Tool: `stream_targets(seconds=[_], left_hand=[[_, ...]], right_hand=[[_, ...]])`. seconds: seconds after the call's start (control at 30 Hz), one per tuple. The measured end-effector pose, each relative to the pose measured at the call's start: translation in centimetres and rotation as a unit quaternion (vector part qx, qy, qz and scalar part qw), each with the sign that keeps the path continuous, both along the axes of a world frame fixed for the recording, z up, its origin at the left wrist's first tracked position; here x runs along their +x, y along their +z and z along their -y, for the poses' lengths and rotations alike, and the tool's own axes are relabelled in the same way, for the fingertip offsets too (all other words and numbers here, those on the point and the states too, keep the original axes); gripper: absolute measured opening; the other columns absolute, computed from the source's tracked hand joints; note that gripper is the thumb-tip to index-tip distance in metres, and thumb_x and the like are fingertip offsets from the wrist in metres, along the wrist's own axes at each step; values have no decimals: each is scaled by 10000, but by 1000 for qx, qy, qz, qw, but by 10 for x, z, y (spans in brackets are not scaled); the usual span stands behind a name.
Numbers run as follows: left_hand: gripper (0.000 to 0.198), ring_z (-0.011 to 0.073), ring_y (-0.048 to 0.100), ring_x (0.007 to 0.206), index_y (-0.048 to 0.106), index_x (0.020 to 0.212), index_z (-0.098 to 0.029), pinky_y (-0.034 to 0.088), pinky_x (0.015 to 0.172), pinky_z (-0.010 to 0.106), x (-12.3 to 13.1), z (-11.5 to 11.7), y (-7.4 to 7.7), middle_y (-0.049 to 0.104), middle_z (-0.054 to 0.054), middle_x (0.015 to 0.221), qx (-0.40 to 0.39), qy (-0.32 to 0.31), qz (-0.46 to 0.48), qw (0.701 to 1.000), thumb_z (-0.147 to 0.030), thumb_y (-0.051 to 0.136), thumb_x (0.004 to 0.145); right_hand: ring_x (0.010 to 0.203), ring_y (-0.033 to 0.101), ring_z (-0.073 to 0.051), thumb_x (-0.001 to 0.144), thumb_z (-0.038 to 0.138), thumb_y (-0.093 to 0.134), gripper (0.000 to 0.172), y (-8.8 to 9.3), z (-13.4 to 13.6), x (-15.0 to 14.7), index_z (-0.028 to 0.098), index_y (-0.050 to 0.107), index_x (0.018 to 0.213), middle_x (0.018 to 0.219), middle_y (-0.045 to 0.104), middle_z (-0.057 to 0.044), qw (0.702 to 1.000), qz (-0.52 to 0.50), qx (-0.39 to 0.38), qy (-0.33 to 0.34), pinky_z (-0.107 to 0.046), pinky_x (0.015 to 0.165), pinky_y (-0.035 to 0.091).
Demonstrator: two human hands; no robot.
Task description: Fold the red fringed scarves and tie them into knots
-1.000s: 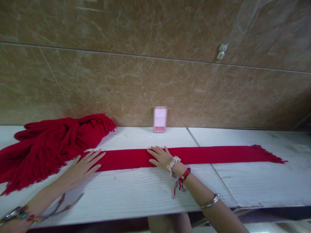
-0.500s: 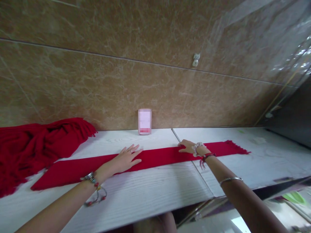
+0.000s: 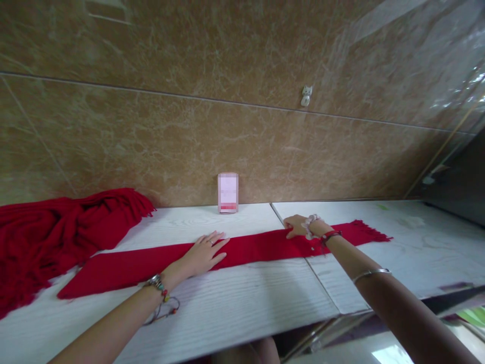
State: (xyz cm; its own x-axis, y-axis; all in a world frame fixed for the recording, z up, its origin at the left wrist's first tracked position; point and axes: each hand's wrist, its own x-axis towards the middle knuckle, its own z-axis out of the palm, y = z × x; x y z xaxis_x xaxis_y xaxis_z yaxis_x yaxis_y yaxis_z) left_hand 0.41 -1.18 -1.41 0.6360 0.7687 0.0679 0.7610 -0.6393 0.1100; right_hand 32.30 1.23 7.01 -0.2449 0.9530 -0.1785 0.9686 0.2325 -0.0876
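Observation:
A red scarf with a fringed right end lies across the white tabletop as a long, narrow folded strip. Flat on its middle rests my left hand, fingers spread, a ring on one of them. Farther right, my right hand is at the scarf's far edge, its fingers curled and the thumb bent in on the cloth. The fingertips there are partly hidden. The scarf's left end narrows to a slanted point beside a loose heap of red fringed cloth.
A phone with a blurred screen leans upright against the brown marbled wall. A small white cat figure sticks to the wall. The white tabletop has a seam right of centre. A green item shows below its right front edge.
My left hand has slid a little to the right along the scarf. My right hand has shifted slightly right at the far edge, its fingers more curled. The view has moved slightly.

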Motion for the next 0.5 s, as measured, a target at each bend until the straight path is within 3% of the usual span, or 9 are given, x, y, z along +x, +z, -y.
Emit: stream_targets(seconds=[0.1, 0.2, 0.27, 0.37, 0.43, 0.5], left_hand=[[470, 270, 225, 1277, 419, 1253, -206, 189, 1007, 473, 5, -7, 1, 313, 103, 1381, -61, 18, 34, 997, -399, 392, 825], [450, 268, 334, 1223, 538, 1118, -171, 239, 1002, 414, 12, -14, 12, 417, 119, 1313, -122, 68, 218, 966, -398, 486, 733], [436, 248, 444, 1135, 562, 1043, -145, 332, 945, 376, 14, -15, 24, 515, 134, 1205, -126, 112, 333, 928, -430, 392, 760], [552, 225, 560, 971, 513, 1060, -124, 445, 784, 357, 7, -10, 43, 582, 138, 1063, -147, 195, 411, 878, -455, 139, 823], [538, 214, 589, 888, 497, 1051, -138, 463, 702, 328, -2, -3, 52, 597, 114, 1002, -191, 268, 441, 835, -474, 148, 819], [453, 216, 585, 865, 508, 1003, -152, 453, 678, 309, -9, 4, 56, 603, 92, 962, -218, 321, 441, 809, -478, 278, 789]], right_hand=[[696, 580, -181, 636, 235, 663, 122, 22, 2, -22, 155, 644, 727, 749, 646, -59, 995, -90, 29, -34, -258, 593, 430], [706, 596, -164, 749, 322, 559, 246, 32, 0, -62, 128, 654, 866, 807, 661, -70, 985, -165, 19, -35, -233, 591, 454], [738, 604, -140, 807, 313, 483, 263, 28, -1, -94, 154, 638, 949, 864, 666, -38, 975, -222, -8, -1, -210, 622, 472], [796, 607, -121, 840, 191, 408, 282, 10, 0, -131, 133, 585, 1050, 922, 659, -43, 946, -316, -43, 64, -212, 707, 480], [828, 604, -136, 816, 177, 450, 277, 0, -1, -143, 119, 578, 1055, 931, 656, -57, 941, -323, -41, 91, -241, 757, 475], [896, 587, -170, 775, 191, 520, 281, -6, -3, -143, 132, 588, 1040, 970, 645, -67, 944, -312, -22, 102, -283, 814, 456]])
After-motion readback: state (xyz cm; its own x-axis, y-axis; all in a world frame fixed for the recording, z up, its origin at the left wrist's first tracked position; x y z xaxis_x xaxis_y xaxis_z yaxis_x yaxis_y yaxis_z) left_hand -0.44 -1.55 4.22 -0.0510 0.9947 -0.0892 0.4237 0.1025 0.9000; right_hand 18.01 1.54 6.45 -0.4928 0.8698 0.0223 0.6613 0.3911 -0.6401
